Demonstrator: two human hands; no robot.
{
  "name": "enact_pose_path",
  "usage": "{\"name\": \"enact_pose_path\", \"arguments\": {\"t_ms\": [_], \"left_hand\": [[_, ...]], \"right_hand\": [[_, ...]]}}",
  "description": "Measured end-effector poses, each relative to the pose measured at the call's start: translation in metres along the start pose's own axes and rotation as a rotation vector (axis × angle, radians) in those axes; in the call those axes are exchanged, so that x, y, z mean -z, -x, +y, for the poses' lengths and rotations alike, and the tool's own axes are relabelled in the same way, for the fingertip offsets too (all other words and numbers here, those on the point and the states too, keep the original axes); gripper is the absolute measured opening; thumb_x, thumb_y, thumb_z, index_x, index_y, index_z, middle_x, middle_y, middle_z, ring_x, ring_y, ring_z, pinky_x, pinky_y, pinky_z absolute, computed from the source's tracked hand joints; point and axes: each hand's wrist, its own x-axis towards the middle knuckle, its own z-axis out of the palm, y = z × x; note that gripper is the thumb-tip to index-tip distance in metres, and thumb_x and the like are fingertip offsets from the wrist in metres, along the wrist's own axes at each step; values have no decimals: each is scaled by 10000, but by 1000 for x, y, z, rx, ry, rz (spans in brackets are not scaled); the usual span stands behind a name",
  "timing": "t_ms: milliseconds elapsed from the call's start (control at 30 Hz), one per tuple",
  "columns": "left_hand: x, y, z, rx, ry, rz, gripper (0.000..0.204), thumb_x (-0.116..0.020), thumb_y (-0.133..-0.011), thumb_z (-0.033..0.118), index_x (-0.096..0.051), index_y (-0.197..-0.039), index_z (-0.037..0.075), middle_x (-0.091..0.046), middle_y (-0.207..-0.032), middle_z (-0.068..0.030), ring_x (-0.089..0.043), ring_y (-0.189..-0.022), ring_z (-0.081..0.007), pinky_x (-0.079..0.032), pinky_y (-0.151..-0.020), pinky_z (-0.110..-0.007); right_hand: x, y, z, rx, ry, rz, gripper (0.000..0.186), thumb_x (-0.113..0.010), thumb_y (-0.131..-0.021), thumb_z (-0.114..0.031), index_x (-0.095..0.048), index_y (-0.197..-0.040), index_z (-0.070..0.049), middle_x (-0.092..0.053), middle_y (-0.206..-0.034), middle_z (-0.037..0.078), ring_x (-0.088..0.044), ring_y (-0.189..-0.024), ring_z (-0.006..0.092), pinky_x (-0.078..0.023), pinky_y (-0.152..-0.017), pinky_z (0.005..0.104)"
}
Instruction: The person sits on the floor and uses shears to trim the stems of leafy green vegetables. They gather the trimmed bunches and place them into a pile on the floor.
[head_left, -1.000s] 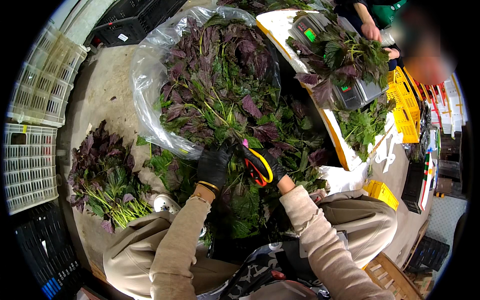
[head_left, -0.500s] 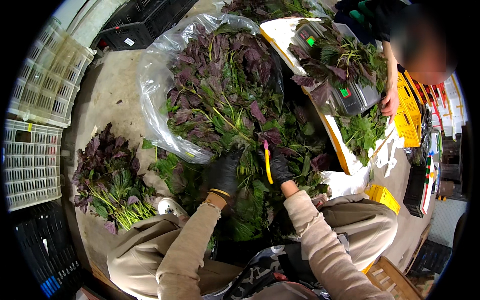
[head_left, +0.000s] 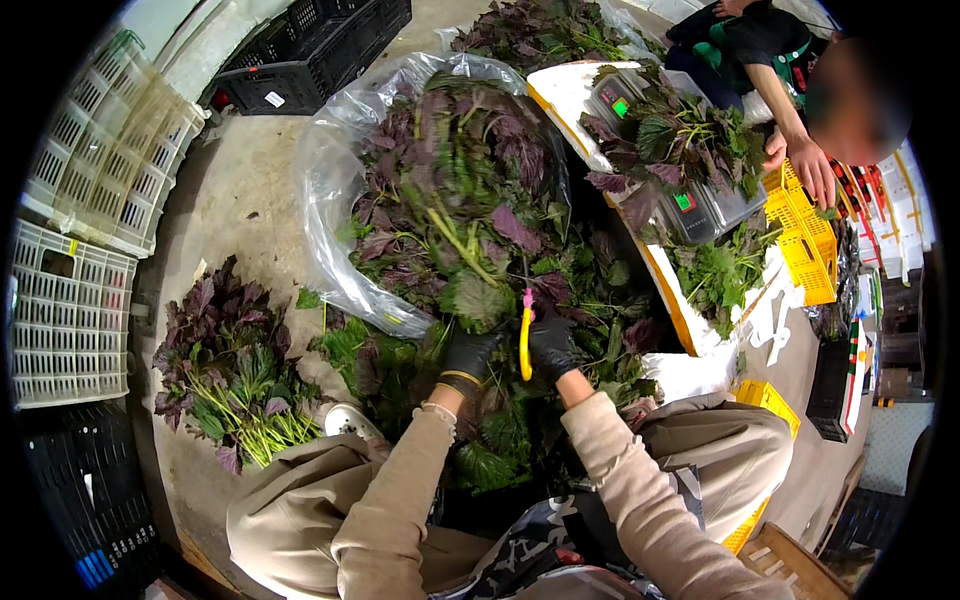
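Right hand (head_left: 553,345), gloved fingers wrapped round yellow-handled scissors (head_left: 526,345); left hand (head_left: 470,355) just under a broad green leaf (head_left: 478,303), its fingers hidden, grip impossible to tell! Just beyond, blurred stems (head_left: 452,232) show against the leaf-filled clear bag (head_left: 325,190). Looks like the sorting-and-trimming step; next move calls for steady stems and blades kept clear of fingers.

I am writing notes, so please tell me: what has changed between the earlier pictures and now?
The left hand and the right hand have come closer together. The scissors have turned nearly edge-on. A co-worker's hand has come nearer, beside the yellow crate. The right hand still holds the scissors; the leafy bunch on the left stayed.
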Motion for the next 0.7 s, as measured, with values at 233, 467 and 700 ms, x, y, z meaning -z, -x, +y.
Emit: {"name": "enact_pose_path", "arguments": {"t_ms": [233, 467, 700], "left_hand": [[31, 6, -17, -354, -459, 43, 337, -444, -689, -31, -547, -986, 92, -564, -923, -123, -545, -843, -212, -424, -749, -306], [43, 14, 10, -575, -1064, 325, 328, -482, -651, 23, -559, -962, 94, -568, -666, -108, -537, -563, -246, -426, -539, -340], [8, 24, 36, -134, -1084, 515, 174, -495, -716, 182, -617, -609, 120, -568, -588, -76, -535, -520, -217, -411, -483, -315]], "right_hand": [[30, 20, -71, 117, -167, 119, 361, -525, -652, -51, -447, -1003, -31, -529, -695, 215, -524, -664, 350, -409, -574, 366], [53, 4, -88, 40, 8, 11, 289, -536, -678, -132, -488, -945, -32, -536, -634, 196, -534, -593, 352, -401, -490, 395], [22, 11, -15, -19, -356, -84, 239, -501, -717, -88, -494, -952, -43, -526, -701, 138, -496, -603, 239, -391, -549, 318]]}}
